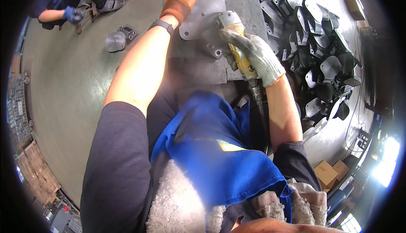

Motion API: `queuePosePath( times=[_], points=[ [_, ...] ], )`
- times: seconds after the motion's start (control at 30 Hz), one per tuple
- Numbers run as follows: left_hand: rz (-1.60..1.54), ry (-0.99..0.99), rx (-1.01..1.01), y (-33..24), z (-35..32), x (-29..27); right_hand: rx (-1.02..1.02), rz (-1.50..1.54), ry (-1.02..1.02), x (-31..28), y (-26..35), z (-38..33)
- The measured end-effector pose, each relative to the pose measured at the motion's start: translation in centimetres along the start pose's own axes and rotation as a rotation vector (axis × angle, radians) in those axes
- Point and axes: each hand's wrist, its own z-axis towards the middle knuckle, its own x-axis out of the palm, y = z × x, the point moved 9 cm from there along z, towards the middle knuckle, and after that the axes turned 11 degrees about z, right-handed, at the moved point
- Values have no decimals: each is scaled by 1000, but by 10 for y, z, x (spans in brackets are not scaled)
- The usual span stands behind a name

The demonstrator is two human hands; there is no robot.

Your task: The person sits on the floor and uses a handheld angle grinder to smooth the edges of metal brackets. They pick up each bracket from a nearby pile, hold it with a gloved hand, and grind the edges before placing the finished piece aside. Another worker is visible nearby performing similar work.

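Note:
My left hand [178, 7], in an orange glove, is closed on the far left edge of a flat grey metal bracket [208, 6] with several holes. The bracket lies on a dark work board [196, 68]. In a white knitted glove, my right hand [256, 55] grips a yellow hand-held grinder [242, 59]. The tool's head is over the bracket's near right part; whether its disc touches the metal I cannot tell. A hose [256, 93] runs from the tool's near end toward me.
To the right, many similar metal brackets [302, 34] lie heaped on the floor. One more bracket [116, 40] sits on the floor at the left. At the far left is another person, with a blue-gloved hand [74, 15]. Cardboard boxes [326, 173] stand at the lower right.

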Motion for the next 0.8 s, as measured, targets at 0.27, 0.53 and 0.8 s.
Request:
queuePosePath(
  times=[0.27, 0.53, 0.8],
  points=[
    [38, -35, 80, 1, 5, 7, 28, -13, 117, 0, -50, -18],
    [81, -113, 114, -4, 7, 4, 2, 24, 114, 4, -50, -20],
    [531, -266, 425, 2, 28, 27, -43, 104, 41, -5, -30, 9]
  ],
)
